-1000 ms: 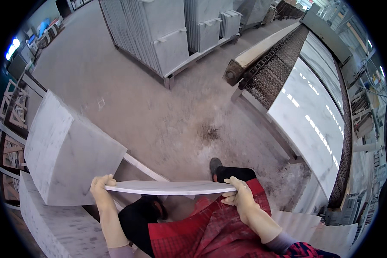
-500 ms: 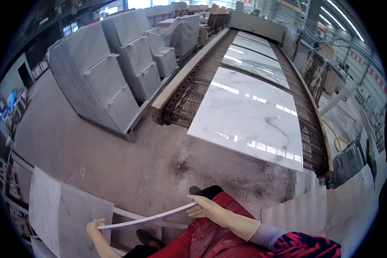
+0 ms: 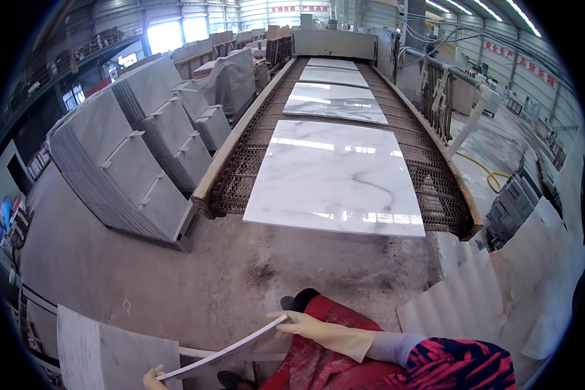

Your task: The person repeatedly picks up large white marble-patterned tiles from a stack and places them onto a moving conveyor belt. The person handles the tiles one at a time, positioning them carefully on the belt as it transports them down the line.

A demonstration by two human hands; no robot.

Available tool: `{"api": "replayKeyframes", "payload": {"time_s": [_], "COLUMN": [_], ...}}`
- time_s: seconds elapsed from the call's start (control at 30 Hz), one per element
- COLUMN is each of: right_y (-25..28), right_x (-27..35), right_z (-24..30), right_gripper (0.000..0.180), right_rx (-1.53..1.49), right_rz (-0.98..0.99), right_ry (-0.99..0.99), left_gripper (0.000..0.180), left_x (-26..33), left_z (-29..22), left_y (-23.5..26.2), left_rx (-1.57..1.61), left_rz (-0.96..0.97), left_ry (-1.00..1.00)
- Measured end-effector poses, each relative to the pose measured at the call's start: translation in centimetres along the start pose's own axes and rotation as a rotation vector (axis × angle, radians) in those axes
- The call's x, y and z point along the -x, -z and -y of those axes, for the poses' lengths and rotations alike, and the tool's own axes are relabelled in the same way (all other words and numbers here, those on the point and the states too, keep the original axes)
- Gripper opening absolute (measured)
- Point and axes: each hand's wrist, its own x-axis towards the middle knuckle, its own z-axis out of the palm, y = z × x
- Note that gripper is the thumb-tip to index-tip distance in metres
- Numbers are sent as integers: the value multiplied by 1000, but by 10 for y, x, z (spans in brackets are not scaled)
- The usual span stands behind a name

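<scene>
A long, thin, pale white piece slants between my two gloved hands. It may be a slab seen along its edge or a narrow strip; I cannot tell which. My left hand, partly cut off by the lower edge, is closed round its lower left end. At the upper right end, my right hand in a cream rubber glove grips it with bent fingers. Beside my left hand stands a stack of white slabs. A glossy white, grey-veined slab lies ahead, overhanging the conveyor's near end.
The mesh conveyor runs away from me, carrying several more polished slabs. Leaning slab stacks stand on the left. Wavy pale sheets lie at right, near a yellow hose and grey crates.
My view has turned rightward and up, so the conveyor shifts left in it. Both hands keep hold of the white piece and sit lower in view, the left nearly out of the picture.
</scene>
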Motion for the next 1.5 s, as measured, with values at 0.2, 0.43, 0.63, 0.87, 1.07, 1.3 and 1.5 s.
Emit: {"api": "replayKeyframes", "payload": {"time_s": [0.2, 0.43, 0.63, 0.87, 1.07, 1.3, 1.5], "right_y": [-10, -3, -9, 6, 8, 2, 2], "right_x": [7, 3, -20, -41, -41, -44, -34], "right_z": [9, 19, -14, -74, -76, -71, -43], "right_gripper": [47, 40, 51, 42, 36, 32, 38], "right_rx": [428, 1074, 703, 495, 492, 569, 556], "right_rz": [-289, -296, -245, -213, -260, -324, -320], "right_ry": [31, 43, 44, 152, 55, 8, -88], "left_gripper": [36, 38, 39, 39, 40, 42, 44], "left_x": [6, 27, 83, 144, 149, 101, 94], "left_z": [-4, -11, -30, -76, -71, -35, -39], "left_y": [-7, -13, -21, -64, -61, -31, -38], "left_rx": [-4, 7, 23, 54, -109, -116, -66], "left_rz": [12, 6, -29, -100, 18, 53, -5], "left_ry": [-17, -73, -180, -125, -301, -249, -156]}}
